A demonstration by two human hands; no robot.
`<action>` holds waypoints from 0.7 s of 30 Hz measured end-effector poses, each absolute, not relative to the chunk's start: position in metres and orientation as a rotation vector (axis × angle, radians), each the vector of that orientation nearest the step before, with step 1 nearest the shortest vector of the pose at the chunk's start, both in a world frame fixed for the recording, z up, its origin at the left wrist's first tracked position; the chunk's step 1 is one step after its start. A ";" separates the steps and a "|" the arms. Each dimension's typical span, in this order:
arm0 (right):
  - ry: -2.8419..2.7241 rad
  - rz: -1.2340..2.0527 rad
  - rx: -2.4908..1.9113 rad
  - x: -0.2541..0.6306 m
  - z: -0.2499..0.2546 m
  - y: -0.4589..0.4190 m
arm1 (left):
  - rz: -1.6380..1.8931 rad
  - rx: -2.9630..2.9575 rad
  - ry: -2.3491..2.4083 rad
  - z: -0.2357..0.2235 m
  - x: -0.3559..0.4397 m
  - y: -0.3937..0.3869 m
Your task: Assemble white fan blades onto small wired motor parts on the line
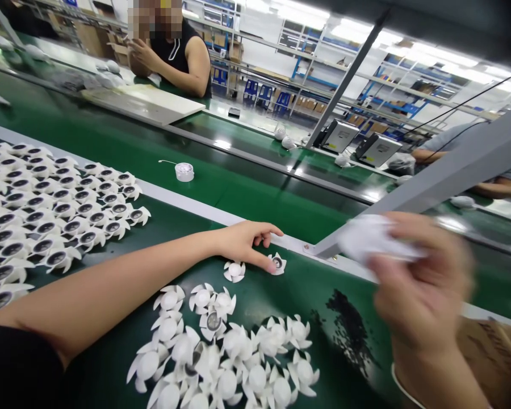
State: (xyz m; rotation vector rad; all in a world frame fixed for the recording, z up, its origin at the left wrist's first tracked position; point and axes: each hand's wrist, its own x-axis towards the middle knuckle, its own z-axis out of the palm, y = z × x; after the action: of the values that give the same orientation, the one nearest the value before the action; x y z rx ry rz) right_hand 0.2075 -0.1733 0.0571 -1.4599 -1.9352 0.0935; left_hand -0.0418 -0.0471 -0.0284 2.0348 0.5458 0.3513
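My left hand (249, 243) reaches across the green bench, index finger stretched out and thumb apart from it. The thumb tip is at a small white fan impeller (277, 263) that shows its dark ring-shaped hub; whether it presses on it I cannot tell. Another white impeller (234, 271), hub cap up, lies just under the palm. At the right, my raised right hand (421, 278) pinches a white thing (372, 238), too smeared by motion to name. Below my left hand lies a loose heap of white impellers (227, 383), mostly cap up.
Impellers in rows (46, 227), dark hubs up, cover the bench at left. A clear round part with a wire (184, 172) sits on the green belt (230, 193) beyond a white rail. A slanted grey post (409, 187) and cardboard box (489, 358) are at right. People sit opposite.
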 end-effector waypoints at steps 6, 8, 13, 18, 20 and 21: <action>-2.172 0.555 -1.384 0.171 0.024 -0.162 | 0.483 1.809 0.542 -0.027 -0.042 -0.042; -2.257 0.525 -1.425 0.170 0.016 -0.160 | 0.433 1.813 0.577 -0.028 -0.040 -0.044; -2.262 0.511 -1.554 0.169 0.008 -0.157 | 0.376 1.824 0.729 -0.030 -0.031 -0.049; -2.229 0.548 -1.646 0.161 0.012 -0.156 | 0.322 1.855 0.764 -0.026 -0.026 -0.049; -2.242 0.533 -1.673 0.160 0.014 -0.157 | 0.291 1.881 0.750 -0.023 -0.028 -0.048; -2.250 0.531 -1.671 0.161 0.015 -0.157 | 0.271 1.895 0.741 -0.020 -0.030 -0.047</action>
State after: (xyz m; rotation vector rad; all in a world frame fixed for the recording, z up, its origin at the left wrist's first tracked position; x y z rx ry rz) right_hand 0.1605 -0.1572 0.0146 -1.6710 -2.2498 0.5313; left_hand -0.0301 -0.0467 -0.0205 1.8950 0.7407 0.2710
